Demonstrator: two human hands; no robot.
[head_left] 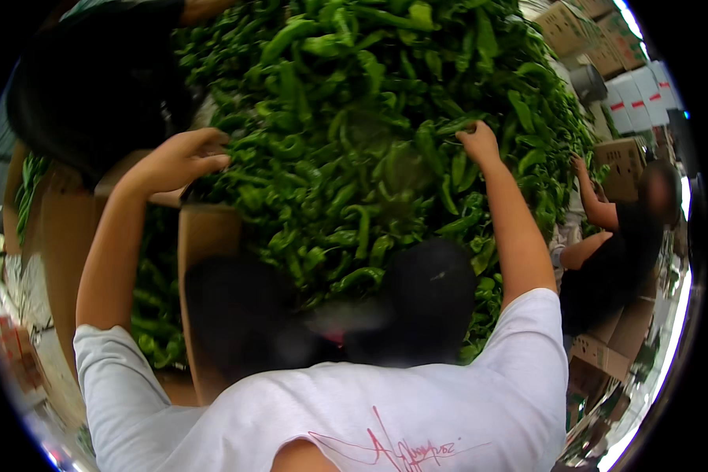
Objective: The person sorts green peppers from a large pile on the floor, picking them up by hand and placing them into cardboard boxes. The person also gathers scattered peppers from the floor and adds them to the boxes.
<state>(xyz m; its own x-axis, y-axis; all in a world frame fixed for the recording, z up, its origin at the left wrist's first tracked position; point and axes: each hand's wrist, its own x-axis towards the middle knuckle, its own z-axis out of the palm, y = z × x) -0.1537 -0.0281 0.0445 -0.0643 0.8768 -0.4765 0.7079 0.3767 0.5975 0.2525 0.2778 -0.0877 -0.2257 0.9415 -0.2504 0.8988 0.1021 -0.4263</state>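
Note:
A broad heap of long green peppers [346, 181] spreads in front of me and around my knees. Over its left edge, beside a cardboard box, my left hand [182, 161] is open, thumb and fingers apart with nothing visible between them. My right hand [480, 143] is reaching into the right part of the heap, its fingertips pinched on a green pepper [455, 126] that points to the left. At my left side the cardboard box [199, 307] stands with its top open, and green peppers [156, 322] lie inside it.
Close on the left is a person in dark clothes [94, 86]. Another person [617, 252] reaches to the heap's right edge, near open cartons [602, 354]. Stacked brown cartons [566, 27], white boxes [637, 98] and a grey bucket [588, 82] stand at the far right.

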